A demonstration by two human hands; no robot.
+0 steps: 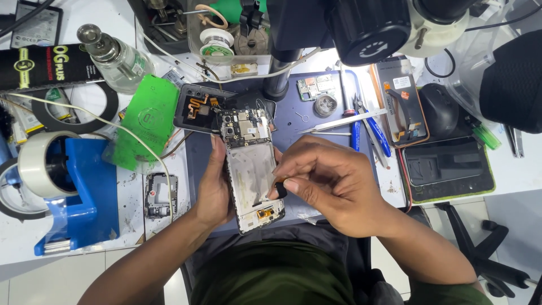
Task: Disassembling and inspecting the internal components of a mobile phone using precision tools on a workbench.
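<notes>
- Right hand (333, 189) pinches a small dark tool (280, 188) between thumb and fingers, the grip closed on it; its tip meets the phone's right edge
- Phone (251, 172), back off and board bare, lies at about 9 o'clock from that pinch, touching the tool
- Its long axis runs roughly 12 to 6 o'clock, camera end at 12, tilted slightly toward 11
- Left hand (214, 186) clasps the phone's left edge, thumb up along it at 12 o'clock, so both hands touch it from opposite sides
- Outward: tweezers (343, 121) at 1 o'clock, green sheet (148, 116) at 10 o'clock, tape dispenser (76, 195) at 9 o'clock on the bench
</notes>
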